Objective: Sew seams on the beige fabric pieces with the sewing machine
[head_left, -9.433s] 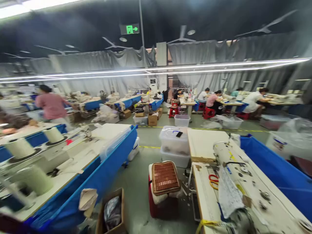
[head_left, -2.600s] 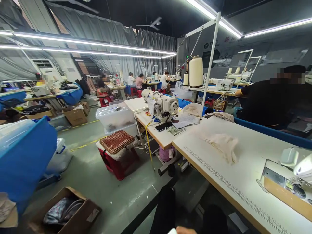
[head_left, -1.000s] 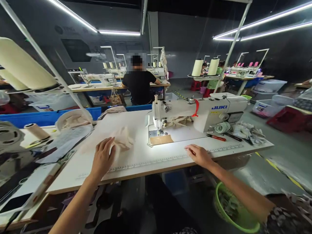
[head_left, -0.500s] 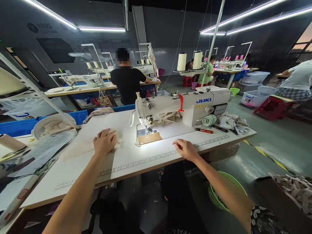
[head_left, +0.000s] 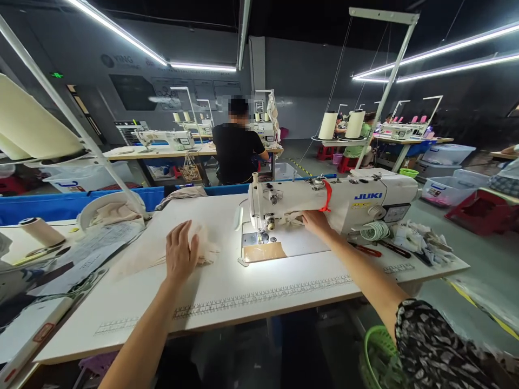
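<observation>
My left hand [head_left: 181, 253] lies flat on a sheer pale beige fabric [head_left: 140, 251], fingers stretched out and slightly apart, left of the needle. With my right hand [head_left: 317, 222] I reach under the arm of the white sewing machine [head_left: 340, 202], at the light fabric pieces [head_left: 294, 217] behind. Its fingertips are hidden there, so I cannot make out a grip. A tan plate [head_left: 264, 251] lies in front of the lit needle area. Red-handled snips [head_left: 367, 249] rest partly behind my right forearm.
A printed ruler [head_left: 263, 294] runs along the table's front edge. Coiled pale green cord [head_left: 374, 230] and fabric scraps [head_left: 421, 240] lie at the right. Papers [head_left: 95, 248] and a thread cone [head_left: 42, 232] are at the left. A green basket [head_left: 375, 351] stands below; a person [head_left: 237, 146] sits ahead.
My right hand has moved from the table's front edge to under the machine arm. My left hand stays on the fabric, fingers straighter. The camera view has shifted.
</observation>
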A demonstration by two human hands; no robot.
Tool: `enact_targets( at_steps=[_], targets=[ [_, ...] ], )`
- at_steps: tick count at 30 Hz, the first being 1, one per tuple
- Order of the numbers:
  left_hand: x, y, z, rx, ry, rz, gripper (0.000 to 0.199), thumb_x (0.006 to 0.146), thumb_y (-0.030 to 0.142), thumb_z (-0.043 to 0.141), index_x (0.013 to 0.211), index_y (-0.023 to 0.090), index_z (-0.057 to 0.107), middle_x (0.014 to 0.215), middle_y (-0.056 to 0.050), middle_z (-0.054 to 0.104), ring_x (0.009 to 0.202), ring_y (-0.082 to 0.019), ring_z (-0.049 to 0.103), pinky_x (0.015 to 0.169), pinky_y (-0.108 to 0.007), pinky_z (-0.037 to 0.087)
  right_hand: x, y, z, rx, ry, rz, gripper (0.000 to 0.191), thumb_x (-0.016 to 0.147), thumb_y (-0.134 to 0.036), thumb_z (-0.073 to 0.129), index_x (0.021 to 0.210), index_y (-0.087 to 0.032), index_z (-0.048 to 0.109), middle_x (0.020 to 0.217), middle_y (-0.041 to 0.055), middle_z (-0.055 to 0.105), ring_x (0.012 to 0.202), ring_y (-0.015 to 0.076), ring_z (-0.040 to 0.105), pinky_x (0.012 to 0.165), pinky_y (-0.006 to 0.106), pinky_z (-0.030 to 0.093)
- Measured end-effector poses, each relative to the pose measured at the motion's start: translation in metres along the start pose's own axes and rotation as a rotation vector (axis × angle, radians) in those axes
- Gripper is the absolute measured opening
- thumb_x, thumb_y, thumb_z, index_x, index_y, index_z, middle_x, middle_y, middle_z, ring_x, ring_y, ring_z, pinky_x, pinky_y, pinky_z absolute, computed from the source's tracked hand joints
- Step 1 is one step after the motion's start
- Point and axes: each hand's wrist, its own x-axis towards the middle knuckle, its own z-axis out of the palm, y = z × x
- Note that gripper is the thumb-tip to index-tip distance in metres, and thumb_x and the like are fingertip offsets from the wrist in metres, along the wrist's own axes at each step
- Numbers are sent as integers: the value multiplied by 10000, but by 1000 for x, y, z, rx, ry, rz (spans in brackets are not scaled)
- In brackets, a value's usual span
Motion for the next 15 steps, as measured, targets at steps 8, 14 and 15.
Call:
enact_targets(
  at_steps=[8, 14, 15],
  targets=[
    [6, 26, -22, -135, 118, -9, 407, 1013, 332, 455, 1336, 104, 552, 1276, -226, 633, 1219, -325, 553, 918, -463, 523, -18, -18, -19, 262, 22, 141, 146, 778, -102, 594, 829, -200, 689, 985, 133, 726, 1072, 306, 610, 943, 411, 448],
    [-64, 136, -51, -852, 0, -571, 302, 996, 402, 546, 1202, 201, 640, 992, -75, 718, 826, -199, 691, 763, -338, 579, -92, -72, -28, 611, 16, 345, 193, 877, -386, 522, 796, -214, 557, 698, 40, 638, 626, 195, 598, 596, 322, 494],
    [-81, 156, -55, -962, -145, -669, 313, 983, 432, 568, 1173, 203, 666, 1006, -80, 727, 828, -203, 700, 760, -333, 588, -101, -87, -26, 692, -23, 365, 254, 884, -452, 508, 791, -217, 535, 628, 7, 595, 526, 169, 550, 518, 303, 471]
  ],
)
